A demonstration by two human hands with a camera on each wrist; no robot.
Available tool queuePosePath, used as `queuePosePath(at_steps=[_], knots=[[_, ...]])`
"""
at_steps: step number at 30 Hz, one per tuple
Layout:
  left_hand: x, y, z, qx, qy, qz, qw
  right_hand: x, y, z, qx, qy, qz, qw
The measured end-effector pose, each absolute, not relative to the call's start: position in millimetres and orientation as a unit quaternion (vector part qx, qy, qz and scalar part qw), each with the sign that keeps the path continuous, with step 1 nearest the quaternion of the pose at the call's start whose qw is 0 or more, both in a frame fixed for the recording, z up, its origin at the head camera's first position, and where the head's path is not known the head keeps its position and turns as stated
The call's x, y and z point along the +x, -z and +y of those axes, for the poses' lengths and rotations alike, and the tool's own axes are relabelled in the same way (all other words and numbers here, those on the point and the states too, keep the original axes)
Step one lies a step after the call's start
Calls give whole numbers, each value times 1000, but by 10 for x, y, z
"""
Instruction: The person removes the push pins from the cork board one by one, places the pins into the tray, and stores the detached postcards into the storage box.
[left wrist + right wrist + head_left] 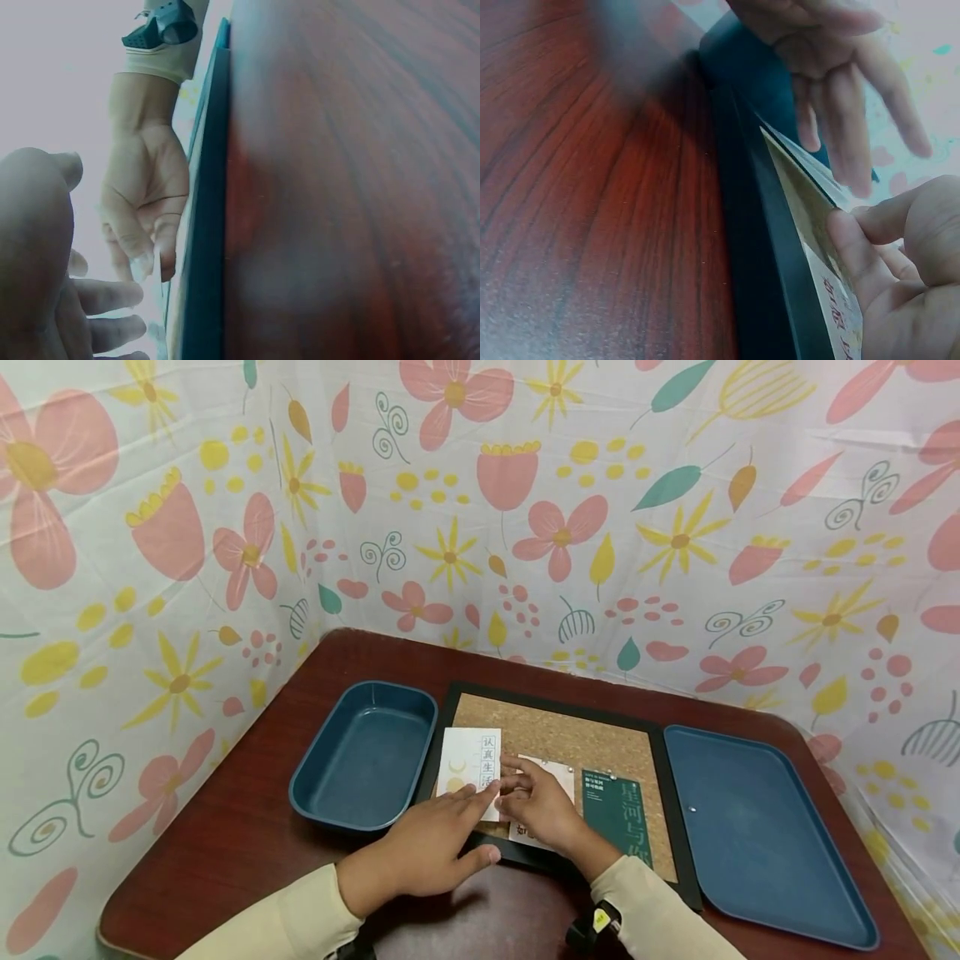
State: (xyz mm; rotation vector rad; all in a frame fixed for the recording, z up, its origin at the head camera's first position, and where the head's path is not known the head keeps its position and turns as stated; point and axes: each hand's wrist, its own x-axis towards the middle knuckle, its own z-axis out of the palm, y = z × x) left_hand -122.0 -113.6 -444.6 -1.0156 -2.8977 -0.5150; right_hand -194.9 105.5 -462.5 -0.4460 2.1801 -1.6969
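A white card (pixel 465 752) printed with yellow moon shapes and a column of boxed characters lies over the left part of a cork board (pixel 562 722). My right hand (pixel 540 806) pinches its right edge between thumb and fingers, and in the right wrist view that edge is lifted off the cork. With fingers stretched out, my left hand (pixel 427 843) is over the card's lower part; in the right wrist view its fingertips are close above the card. A pale card (pixel 558 777), partly hidden by my right hand, and a dark green card (pixel 615 814) lie on the board.
Left of the board stands a deep blue tray (pixel 360 760). A flat blue tray (pixel 772 843) lies to its right, with a small shiny pin (pixel 692 809) near its left edge. Flowered cloth (pixel 480 568) hangs behind the dark red table (pixel 247 793).
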Motion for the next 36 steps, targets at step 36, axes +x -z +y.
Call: queuePosePath(at_steps=[36], knots=[[-1754,3781,-2598,53,269,-961,38,-1920,4604,1122,-57,662,735,133]])
